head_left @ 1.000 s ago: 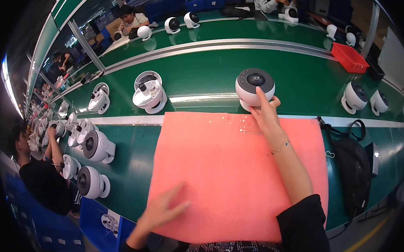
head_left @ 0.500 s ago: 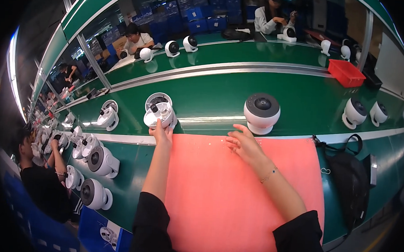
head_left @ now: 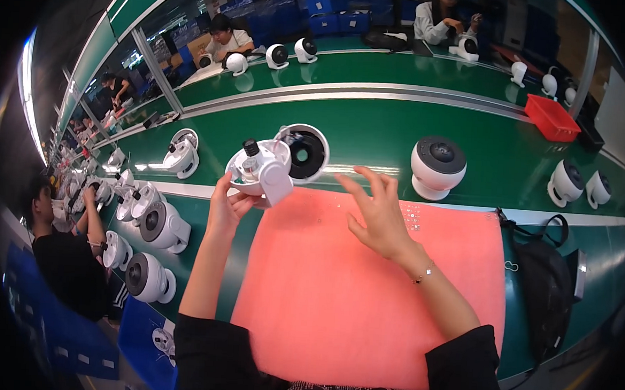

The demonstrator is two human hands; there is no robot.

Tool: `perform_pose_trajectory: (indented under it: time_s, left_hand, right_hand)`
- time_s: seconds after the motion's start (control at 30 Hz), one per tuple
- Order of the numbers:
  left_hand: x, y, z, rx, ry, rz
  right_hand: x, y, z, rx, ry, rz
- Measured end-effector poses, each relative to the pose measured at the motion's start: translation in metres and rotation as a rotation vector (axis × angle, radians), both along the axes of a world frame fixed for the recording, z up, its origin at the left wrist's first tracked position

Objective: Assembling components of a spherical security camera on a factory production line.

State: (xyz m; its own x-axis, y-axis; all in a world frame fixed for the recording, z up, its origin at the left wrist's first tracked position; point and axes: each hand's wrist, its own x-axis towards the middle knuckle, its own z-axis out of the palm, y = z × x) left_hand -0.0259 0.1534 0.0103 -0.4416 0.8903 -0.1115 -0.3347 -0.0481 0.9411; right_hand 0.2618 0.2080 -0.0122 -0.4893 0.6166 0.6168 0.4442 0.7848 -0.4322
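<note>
My left hand (head_left: pixel 227 209) is closed round the underside of an opened white camera housing (head_left: pixel 261 175), raised over the far left edge of the pink mat (head_left: pixel 364 288). A black cylindrical part stands up inside this half. Its other half, a round white shell (head_left: pixel 307 153) with a dark lining, tilts open beside it, and a thin wire seems to run between the two. My right hand (head_left: pixel 381 222) hovers over the mat's far side, fingers spread and nothing in them. Small screws (head_left: pixel 413 217) lie on the mat near it. Beyond stands a closed white camera (head_left: pixel 438 166) with a dark front.
More cameras, some opened, crowd the left of the green bench (head_left: pixel 370 142). A co-worker (head_left: pixel 66 247) sits there beside a blue bin (head_left: pixel 135 340). To the right are a black bag (head_left: pixel 542 289), two cameras and a red tray (head_left: pixel 551 118). Other people work across the bench.
My left hand has lifted the opened camera housing off the bench toward me, and its dark-lined half has swung out to the right. My right hand's fingers have spread wider.
</note>
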Motion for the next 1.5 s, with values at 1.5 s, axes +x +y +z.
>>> perform_pose_trajectory:
  time_s: [1.5]
  left_hand:
    - [0.026,-0.254,-0.043,-0.177,0.962,-0.12]
  right_hand:
    - [-0.092,-0.129,0.003,-0.779,-0.243,0.518]
